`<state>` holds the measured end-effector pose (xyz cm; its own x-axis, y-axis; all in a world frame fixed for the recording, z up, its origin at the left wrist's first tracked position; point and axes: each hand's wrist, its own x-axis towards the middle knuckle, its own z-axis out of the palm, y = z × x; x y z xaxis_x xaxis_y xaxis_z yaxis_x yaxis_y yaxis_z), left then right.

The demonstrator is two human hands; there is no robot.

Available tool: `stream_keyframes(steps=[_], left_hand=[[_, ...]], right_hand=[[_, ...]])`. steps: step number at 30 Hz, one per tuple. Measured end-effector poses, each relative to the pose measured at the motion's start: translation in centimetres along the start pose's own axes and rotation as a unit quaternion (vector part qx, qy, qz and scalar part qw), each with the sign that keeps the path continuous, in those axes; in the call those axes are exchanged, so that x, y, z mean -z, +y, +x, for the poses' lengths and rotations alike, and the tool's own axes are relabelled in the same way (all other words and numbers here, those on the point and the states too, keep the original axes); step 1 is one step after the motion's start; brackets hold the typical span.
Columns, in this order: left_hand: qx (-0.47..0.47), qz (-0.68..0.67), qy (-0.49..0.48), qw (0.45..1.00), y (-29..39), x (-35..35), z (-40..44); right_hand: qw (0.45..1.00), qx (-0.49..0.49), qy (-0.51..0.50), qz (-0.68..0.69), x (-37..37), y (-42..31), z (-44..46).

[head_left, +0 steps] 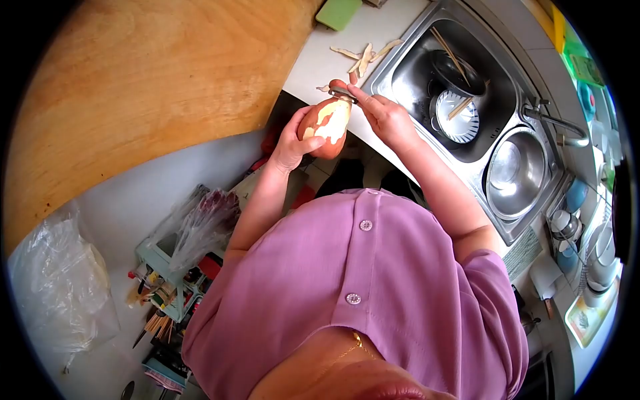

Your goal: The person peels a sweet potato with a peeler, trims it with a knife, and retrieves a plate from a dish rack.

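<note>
My left hand (292, 141) is wrapped round a large sweet potato (332, 127), its thumb lying across the front. Reddish-brown skin covers much of it, while a pale bare patch runs down the side facing me. At its upper end, my right hand (388, 119) grips a metal peeler (342, 94) that rests against the skin. The peeler's handle is mostly hidden by the fingers. Several strips of peel (364, 60) lie on the white counter (315, 59) just beyond.
Right of my hands is a steel sink (407, 80) holding a dark pan (457, 72), a striped dish (458, 119) and chopsticks (448, 51). A metal bowl (517, 175) sits in the smaller basin. A wooden board (160, 73) stands at left; a green block (338, 13) lies at the back.
</note>
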<state>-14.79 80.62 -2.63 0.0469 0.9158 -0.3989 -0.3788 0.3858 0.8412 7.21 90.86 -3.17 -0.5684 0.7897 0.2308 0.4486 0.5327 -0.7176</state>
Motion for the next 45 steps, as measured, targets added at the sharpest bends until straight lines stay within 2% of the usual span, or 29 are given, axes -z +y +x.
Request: stream_keyframes(steps=[1,5,8,10,12,13,15,17,19,23,26,27,29,31,34,36,37,39,41,43,45], left_hand=[[-0.001,-0.009,-0.014,1.000,-0.2,0.3,0.0],[-0.023,-0.054,-0.057,0.997,-0.6,0.4,-0.1],[-0.010,-0.017,-0.020,1.000,0.7,0.0,0.1],[0.000,0.017,-0.001,1.000,1.2,0.0,0.2],[-0.004,0.166,0.036,0.986,1.6,-0.4,0.5],[-0.004,0.163,0.041,0.986,1.5,-0.4,0.5],[-0.011,0.259,0.053,0.964,1.5,-0.3,0.9],[-0.031,0.285,0.073,0.955,1.2,-0.7,1.1],[-0.014,0.365,0.092,0.926,2.6,-1.9,1.4],[0.030,0.410,0.103,0.906,3.4,-2.9,2.3],[0.053,0.414,0.095,0.904,4.1,-3.6,2.7],[0.053,0.415,0.093,0.904,3.9,-3.6,2.7],[-0.003,0.496,0.095,0.863,3.5,-3.3,2.9],[0.007,0.468,0.086,0.879,3.7,-3.5,2.7],[0.012,0.418,0.071,0.905,3.6,-3.1,2.8],[0.014,0.398,0.059,0.916,3.1,-2.5,2.4],[0.018,0.372,0.054,0.926,3.0,-2.2,2.4],[0.022,0.347,0.049,0.936,2.8,-1.5,2.6],[0.039,0.258,0.025,0.965,2.4,-1.0,2.8],[0.039,0.238,0.015,0.970,2.4,-0.9,3.0],[0.039,0.217,0.006,0.975,2.6,-0.8,3.0]], right_hand=[[1.000,0.003,0.002,0.000,-0.3,0.4,0.1],[0.979,-0.163,-0.118,0.012,-1.9,4.8,0.1],[0.976,-0.203,-0.067,0.037,-1.8,5.1,-0.5],[0.978,-0.201,-0.056,0.028,-1.0,3.6,-0.2],[0.977,-0.205,-0.050,0.020,-0.9,2.9,-0.2],[0.977,-0.203,-0.054,0.021,-0.9,2.6,-0.3],[0.982,-0.182,-0.042,0.031,-0.6,1.5,-0.2],[0.995,-0.089,-0.021,0.030,-0.9,0.4,-0.5],[0.998,-0.063,-0.025,0.011,-1.1,-0.9,-0.8],[0.998,-0.004,-0.053,-0.019,-1.3,-3.2,-1.2],[0.995,-0.009,-0.063,-0.082,-1.4,-3.1,-0.9],[0.995,-0.010,-0.062,-0.082,-1.3,-2.7,-0.8],[0.993,-0.037,-0.035,-0.111,-1.4,-0.7,0.1],[0.993,-0.084,-0.026,-0.085,-2.3,2.1,0.1],[0.993,-0.095,-0.011,-0.069,-1.8,2.9,0.5],[0.978,-0.207,-0.027,-0.004,-1.6,3.3,0.3],[0.978,-0.208,-0.024,-0.004,-1.3,3.3,0.3],[0.967,-0.233,-0.042,0.089,-0.6,3.0,0.2],[0.968,-0.218,-0.075,0.101,0.2,1.8,0.2],[0.992,-0.077,-0.083,0.064,0.2,1.3,0.1],[0.993,-0.066,-0.067,0.066,-0.4,2.3,0.2]])
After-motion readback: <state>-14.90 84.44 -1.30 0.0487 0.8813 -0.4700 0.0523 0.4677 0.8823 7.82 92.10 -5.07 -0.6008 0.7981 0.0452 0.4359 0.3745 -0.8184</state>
